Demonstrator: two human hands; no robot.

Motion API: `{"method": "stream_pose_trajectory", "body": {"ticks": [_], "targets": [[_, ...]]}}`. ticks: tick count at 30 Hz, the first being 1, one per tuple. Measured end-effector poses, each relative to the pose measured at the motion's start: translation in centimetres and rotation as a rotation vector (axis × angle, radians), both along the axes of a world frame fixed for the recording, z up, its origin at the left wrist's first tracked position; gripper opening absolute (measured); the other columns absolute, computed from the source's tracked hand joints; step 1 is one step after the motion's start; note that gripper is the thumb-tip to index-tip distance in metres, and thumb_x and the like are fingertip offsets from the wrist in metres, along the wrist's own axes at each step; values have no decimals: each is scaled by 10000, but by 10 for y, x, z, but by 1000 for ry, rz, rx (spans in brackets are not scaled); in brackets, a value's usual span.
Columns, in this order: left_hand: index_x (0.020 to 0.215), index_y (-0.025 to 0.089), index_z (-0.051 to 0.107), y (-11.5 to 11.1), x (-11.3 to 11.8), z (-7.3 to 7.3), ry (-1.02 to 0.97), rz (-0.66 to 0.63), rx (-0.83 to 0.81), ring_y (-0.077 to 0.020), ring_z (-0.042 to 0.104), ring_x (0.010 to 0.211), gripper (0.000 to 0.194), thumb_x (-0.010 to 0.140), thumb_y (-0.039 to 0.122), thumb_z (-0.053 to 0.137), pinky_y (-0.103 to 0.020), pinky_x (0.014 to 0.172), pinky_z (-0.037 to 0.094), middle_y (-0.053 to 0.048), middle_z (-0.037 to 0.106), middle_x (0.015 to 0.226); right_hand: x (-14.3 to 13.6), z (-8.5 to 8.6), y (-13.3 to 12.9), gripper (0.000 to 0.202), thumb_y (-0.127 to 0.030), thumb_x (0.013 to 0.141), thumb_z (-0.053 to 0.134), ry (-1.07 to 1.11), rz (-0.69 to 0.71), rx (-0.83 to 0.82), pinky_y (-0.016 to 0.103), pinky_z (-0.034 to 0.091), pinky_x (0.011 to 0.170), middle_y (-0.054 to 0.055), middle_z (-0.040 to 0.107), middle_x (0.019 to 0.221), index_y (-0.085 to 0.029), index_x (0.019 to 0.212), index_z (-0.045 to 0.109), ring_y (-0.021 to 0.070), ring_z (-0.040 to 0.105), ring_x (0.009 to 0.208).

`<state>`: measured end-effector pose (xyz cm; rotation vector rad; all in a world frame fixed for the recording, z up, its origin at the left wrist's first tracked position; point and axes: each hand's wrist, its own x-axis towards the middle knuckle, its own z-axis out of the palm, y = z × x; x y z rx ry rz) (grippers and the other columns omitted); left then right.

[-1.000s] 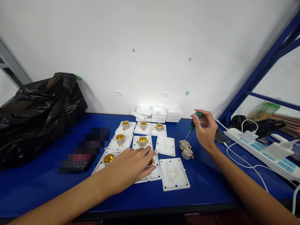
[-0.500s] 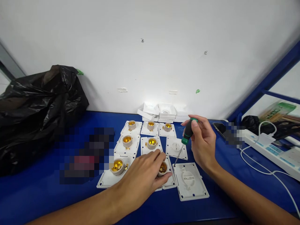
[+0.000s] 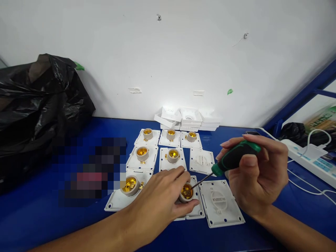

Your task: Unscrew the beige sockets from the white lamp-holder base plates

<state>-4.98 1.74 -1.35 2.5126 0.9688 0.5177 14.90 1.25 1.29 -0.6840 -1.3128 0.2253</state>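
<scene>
Your screwdriver (image 3: 235,158) has a matt black, rubbery-looking grip, smooth green plastic ends and a metal shaft. Your lamp sockets (image 3: 173,155) look like matt ceramic with shiny, brassy linings; your plates (image 3: 231,210), smooth white plastic. Left, the bag (image 3: 52,98) is glossy, crinkled plastic.

A round lamp socket (image 3: 187,191), pale beige outside with a gold-coloured threaded lining, sits mouth up, its left side partly hidden. Beneath it lies a white square plate (image 3: 197,209), flat, its visible part reaching out to the right of the socket, with small holes along the edge. A screwdriver (image 3: 233,159) with a black and green handle slants down from the socket's upper right, its thin metal shaft ending at the socket's mouth.
</scene>
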Motion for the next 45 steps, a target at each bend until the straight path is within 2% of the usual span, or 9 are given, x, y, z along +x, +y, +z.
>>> {"method": "stream_pose_trajectory", "body": {"ticks": [4,12,22,27,32,34,37,41,45], "targets": [[967,214,554,1,0,0,-20,-2,-49,-229,668,844,314,924,446,761,-333,681,491,1,643,975,-2,-4,2,235,-260,972,664,-123,5,25,337,617,560,43,718,946,-279,1205,677,182,712,724],[1042,194,593,2,0,-1,-47,-10,-42,-219,679,792,360,877,419,821,-319,666,501,-18,663,1001,-5,-8,2,335,-158,948,674,-234,138,71,327,633,629,43,721,988,-257,1268,658,183,725,833],[1084,184,622,2,1,-1,-67,-10,-33,-224,690,775,375,877,431,814,-325,652,523,-39,680,1024,-8,-8,4,342,-160,917,711,-232,101,105,338,602,593,23,694,916,-272,1236,666,188,696,790],[1045,185,627,2,1,1,-49,-6,-45,-235,701,782,350,871,420,820,-339,667,544,-38,679,998,-9,-5,3,359,-178,898,739,-291,14,144,347,547,546,16,686,843,-274,1238,674,207,673,743],[1072,180,641,2,1,2,-34,2,-58,-261,720,845,345,872,397,818,-359,720,569,-51,684,1016,-7,-6,3,283,-213,866,785,-311,-1,25,325,469,540,-11,613,784,-265,1121,673,177,587,673],[1143,190,641,2,1,2,-42,-10,-88,-274,726,898,373,875,381,817,-360,730,572,-55,691,1052,-5,-8,3,362,-185,874,764,-358,46,-81,331,488,597,-9,610,849,-273,1196,627,169,588,712],[1190,201,636,2,0,1,-52,-26,-105,-279,724,934,403,880,388,812,-359,743,573,-57,695,1077,-4,-11,1,576,-111,913,679,-429,149,-180,337,541,676,4,615,955,-288,1423,476,165,620,781],[1225,210,634,2,0,-3,-75,-24,-100,-279,729,949,417,893,405,793,-361,768,577,-63,700,1098,-4,-11,-1,694,-57,885,699,-491,151,-143,302,551,631,-6,596,933,-288,1486,443,157,626,760],[1252,223,605,2,1,-7,-99,-21,-73,-285,735,930,468,881,427,806,-367,744,570,-59,701,1098,-1,-11,-2,763,-53,857,738,-548,139,-99,308,567,636,13,616,1012,-305,1513,443,159,645,767]]}}
